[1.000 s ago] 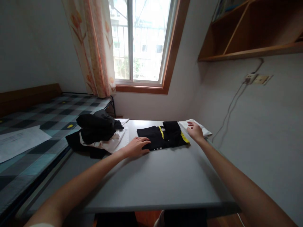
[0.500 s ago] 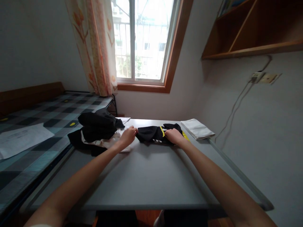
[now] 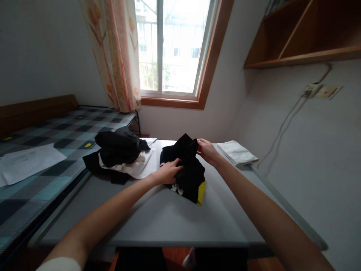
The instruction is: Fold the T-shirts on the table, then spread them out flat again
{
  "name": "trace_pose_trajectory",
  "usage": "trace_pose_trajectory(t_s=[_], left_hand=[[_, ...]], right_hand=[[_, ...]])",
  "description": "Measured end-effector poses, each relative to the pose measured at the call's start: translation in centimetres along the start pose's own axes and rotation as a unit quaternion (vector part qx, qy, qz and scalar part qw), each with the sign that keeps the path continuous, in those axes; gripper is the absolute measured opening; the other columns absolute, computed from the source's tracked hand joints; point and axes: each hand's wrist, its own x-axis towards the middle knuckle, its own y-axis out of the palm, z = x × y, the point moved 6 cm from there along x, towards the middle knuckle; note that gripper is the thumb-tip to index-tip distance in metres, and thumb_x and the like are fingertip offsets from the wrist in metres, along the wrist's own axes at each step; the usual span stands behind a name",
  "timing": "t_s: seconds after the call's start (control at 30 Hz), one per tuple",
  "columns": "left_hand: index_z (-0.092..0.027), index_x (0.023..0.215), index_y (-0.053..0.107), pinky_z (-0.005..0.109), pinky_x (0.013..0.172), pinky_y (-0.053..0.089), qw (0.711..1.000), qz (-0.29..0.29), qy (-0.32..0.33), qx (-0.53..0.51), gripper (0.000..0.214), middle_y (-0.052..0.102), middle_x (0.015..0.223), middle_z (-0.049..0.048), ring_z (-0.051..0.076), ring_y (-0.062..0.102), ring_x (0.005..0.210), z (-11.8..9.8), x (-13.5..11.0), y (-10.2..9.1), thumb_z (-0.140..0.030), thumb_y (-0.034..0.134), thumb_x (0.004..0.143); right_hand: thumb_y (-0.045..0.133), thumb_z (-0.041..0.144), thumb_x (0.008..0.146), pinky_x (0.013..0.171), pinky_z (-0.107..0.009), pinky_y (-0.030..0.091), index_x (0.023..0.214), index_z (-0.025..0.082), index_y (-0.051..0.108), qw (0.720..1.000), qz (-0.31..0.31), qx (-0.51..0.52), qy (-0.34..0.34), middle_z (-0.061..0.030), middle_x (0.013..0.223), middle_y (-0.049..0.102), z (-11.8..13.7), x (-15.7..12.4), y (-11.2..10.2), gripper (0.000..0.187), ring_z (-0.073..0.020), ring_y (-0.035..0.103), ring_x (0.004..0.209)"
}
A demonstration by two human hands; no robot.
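Observation:
A black garment with yellow trim [image 3: 188,180] lies bunched in the middle of the grey table [image 3: 175,222]. My left hand [image 3: 168,174] rests on its left side with the fingers pressed into the cloth. My right hand [image 3: 207,150] pinches the garment's upper edge and holds it lifted off the table. A pile of black and white clothes [image 3: 120,156] sits to the left, apart from both hands. A folded white cloth [image 3: 237,152] lies to the right of my right hand.
A bed with a checked cover [image 3: 42,146] and a sheet of paper [image 3: 26,160] adjoins the table on the left. Behind the table are a window [image 3: 172,49] and a curtain [image 3: 115,56]. A wooden shelf [image 3: 299,37] and a wall socket [image 3: 321,91] are at the right.
The flat black garment has been gathered and pulled toward me. My right hand has lifted its top edge while my left hand moved onto its left side.

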Motion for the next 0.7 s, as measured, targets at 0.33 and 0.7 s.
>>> trace_pose_trajectory(t_s=[0.33,0.7], left_hand=[[-0.019,0.121,0.057,0.026,0.074,0.049,0.955,-0.242,-0.085,-0.148,0.039,0.062,0.095,0.004,0.015,0.059,0.081,7.9,-4.9,-8.6,-0.013,0.059,0.082],[-0.017,0.126,0.056,0.027,0.071,0.047,0.942,-0.282,-0.066,-0.169,0.066,0.061,0.106,0.0068,0.018,0.058,0.089,2.8,1.1,-10.7,-0.006,0.058,0.062]], right_hand=[[0.061,0.021,0.081,0.045,-0.019,0.042,0.07,0.019,0.051,0.958,-0.276,-0.05,-0.06,0.0046,0.057,0.051,4.9,-1.3,-16.1,0.015,-0.0076,0.047,0.046],[0.064,0.054,0.078,0.06,-0.023,0.046,0.085,0.019,0.061,0.942,0.081,-0.232,-0.228,0.0029,0.07,0.061,8.3,-4.0,1.2,0.036,-0.0106,0.054,0.064]])
